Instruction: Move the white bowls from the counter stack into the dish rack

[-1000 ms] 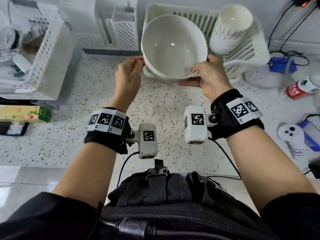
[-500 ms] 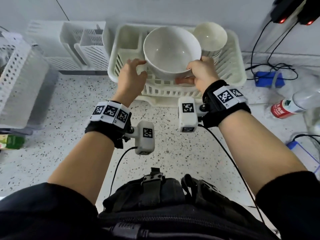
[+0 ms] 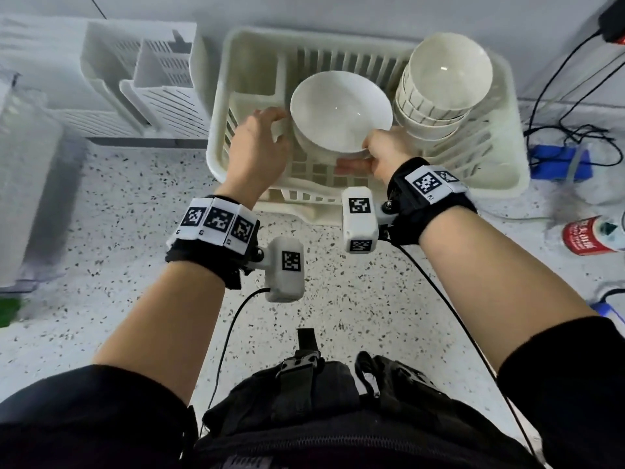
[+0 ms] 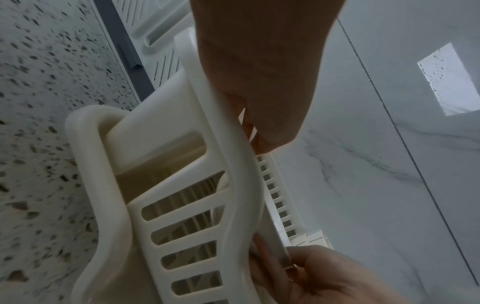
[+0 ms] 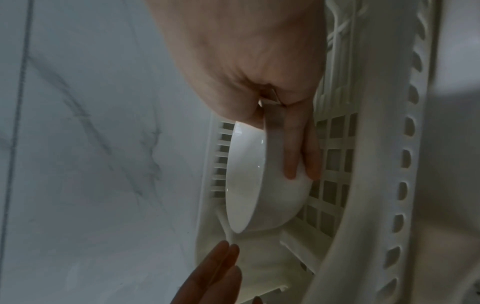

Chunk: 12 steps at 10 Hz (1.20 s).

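The right hand (image 3: 384,154) grips a white bowl (image 3: 341,111) at its near right rim, thumb over the lip and fingers (image 5: 293,156) laid along the outer wall, as the right wrist view shows. The bowl sits low in the middle of the dish rack (image 3: 507,177), opening turned up and slightly toward the camera; whether its base already rests on the rack floor is hard to tell from these angles. The left hand (image 3: 257,147) is just beside the bowl's left edge with its fingers loosely extended and apart from the rim, holding nothing; in the right wrist view two of its fingertips (image 5: 226,253) show at the bottom of the frame, close to the bowl but not touching it.

To the right of the held bowl, in the upper right part of the rack, a stack of white bowls (image 3: 443,82) leans tilted against the slatted back wall. The rack itself stands on a speckled counter (image 3: 338,299) in the upper centre of the head view, against a pale marbled wall (image 4: 376,164).

At the upper left of the head view stands a white slotted utensil holder (image 3: 159,72), and a white perforated basket (image 3: 27,184) lies blurred at the far left edge. At the right edge are black cables (image 3: 568,130), a blue box (image 3: 558,162) and a red-labelled bottle (image 3: 592,233) lying on its side. Both wrists wear black bands with white marker blocks.
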Each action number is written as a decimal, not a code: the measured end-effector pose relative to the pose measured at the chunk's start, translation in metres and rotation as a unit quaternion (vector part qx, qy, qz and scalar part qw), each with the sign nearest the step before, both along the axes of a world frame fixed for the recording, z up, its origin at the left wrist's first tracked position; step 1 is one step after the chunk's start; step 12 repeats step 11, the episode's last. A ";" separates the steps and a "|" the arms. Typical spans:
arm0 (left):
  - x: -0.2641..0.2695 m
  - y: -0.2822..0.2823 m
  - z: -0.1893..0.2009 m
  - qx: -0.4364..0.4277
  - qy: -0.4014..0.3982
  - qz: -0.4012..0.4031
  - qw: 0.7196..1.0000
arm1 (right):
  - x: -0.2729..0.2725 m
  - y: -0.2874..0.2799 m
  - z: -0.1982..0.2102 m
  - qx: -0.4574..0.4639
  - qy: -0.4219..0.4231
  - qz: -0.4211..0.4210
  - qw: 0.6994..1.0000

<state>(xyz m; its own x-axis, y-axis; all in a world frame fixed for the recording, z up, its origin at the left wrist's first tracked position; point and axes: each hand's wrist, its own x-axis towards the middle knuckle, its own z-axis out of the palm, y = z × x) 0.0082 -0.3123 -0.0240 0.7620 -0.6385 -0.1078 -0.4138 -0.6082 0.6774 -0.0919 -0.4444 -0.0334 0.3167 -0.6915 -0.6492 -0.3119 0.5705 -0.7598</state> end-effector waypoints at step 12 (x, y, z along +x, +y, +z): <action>-0.027 0.021 0.012 -0.034 -0.018 -0.028 0.999 | -0.031 0.028 0.011 -0.132 0.009 0.053 0.990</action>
